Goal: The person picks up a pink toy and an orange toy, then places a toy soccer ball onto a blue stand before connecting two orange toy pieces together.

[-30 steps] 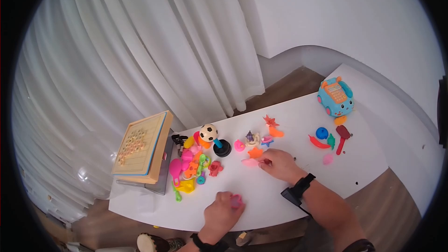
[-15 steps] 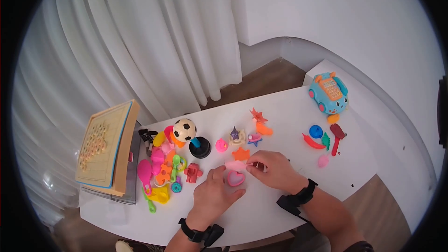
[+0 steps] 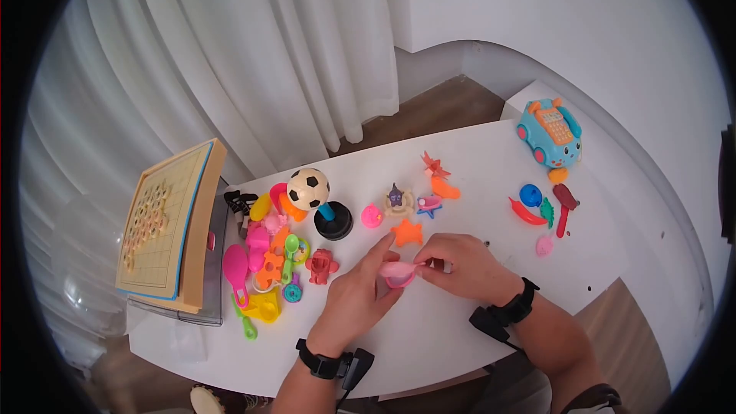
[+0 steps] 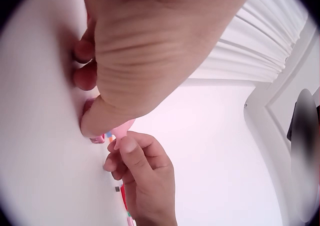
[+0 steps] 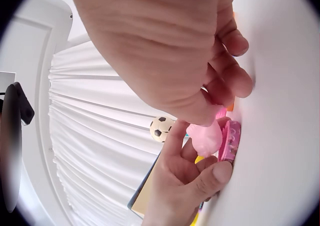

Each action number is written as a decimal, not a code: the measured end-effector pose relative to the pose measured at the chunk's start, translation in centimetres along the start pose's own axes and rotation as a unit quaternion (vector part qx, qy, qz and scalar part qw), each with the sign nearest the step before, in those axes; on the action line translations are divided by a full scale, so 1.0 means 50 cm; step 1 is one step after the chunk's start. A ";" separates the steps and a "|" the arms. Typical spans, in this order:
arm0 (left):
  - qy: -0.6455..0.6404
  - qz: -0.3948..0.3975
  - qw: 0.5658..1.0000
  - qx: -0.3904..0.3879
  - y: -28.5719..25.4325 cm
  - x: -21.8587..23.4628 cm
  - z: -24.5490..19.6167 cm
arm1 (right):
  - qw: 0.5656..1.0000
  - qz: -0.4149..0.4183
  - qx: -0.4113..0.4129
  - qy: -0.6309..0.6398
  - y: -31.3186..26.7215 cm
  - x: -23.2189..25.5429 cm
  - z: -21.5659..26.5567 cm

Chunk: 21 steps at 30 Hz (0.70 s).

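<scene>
Right hand (image 3: 466, 267) pinching pale-pink piece (image 5: 205, 139); left hand (image 3: 346, 305) gripping pink ring (image 5: 231, 142), seemingly heart-shaped

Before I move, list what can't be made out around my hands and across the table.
Full outline of the darker pink mould: head view, behind the pale pink piece and left hand.
Pinched end of the pale pink piece: right wrist view, behind the right hand.
Markings on the game pieces: head view, too small.
Symbols on the toy phone: head view, too small.
Rest of the pale round object: head view, cut by the bottom edge.
</scene>
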<state>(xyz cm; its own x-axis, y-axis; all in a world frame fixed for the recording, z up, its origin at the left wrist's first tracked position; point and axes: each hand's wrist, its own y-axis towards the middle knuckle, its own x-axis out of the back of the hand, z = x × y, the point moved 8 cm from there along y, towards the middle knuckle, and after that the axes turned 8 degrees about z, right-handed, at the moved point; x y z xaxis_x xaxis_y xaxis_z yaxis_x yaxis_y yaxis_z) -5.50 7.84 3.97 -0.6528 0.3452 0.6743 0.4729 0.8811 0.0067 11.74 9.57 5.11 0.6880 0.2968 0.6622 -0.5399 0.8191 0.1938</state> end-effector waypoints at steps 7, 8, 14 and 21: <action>0.076 -0.079 0.994 0.001 0.005 0.000 -0.015 | 0.999 0.013 0.005 -0.031 -0.002 0.000 -0.004; 0.076 -0.077 0.994 0.001 0.005 -0.002 -0.014 | 0.999 0.012 0.003 -0.030 -0.002 -0.001 -0.006; 0.059 -0.071 0.996 -0.007 0.004 -0.006 -0.006 | 0.999 0.024 0.000 -0.036 0.002 -0.003 -0.007; 0.058 -0.070 0.996 0.002 -0.001 -0.001 -0.012 | 0.999 0.022 -0.018 -0.023 0.004 -0.007 -0.023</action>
<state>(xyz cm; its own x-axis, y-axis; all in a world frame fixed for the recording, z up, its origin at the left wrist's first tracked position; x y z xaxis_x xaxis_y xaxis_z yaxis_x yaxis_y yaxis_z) -5.14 7.60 4.39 -0.6388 0.1800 0.7480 0.3806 0.9189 0.1039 11.94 10.16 4.08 0.6413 0.3103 0.7017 -0.5501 0.8235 0.1386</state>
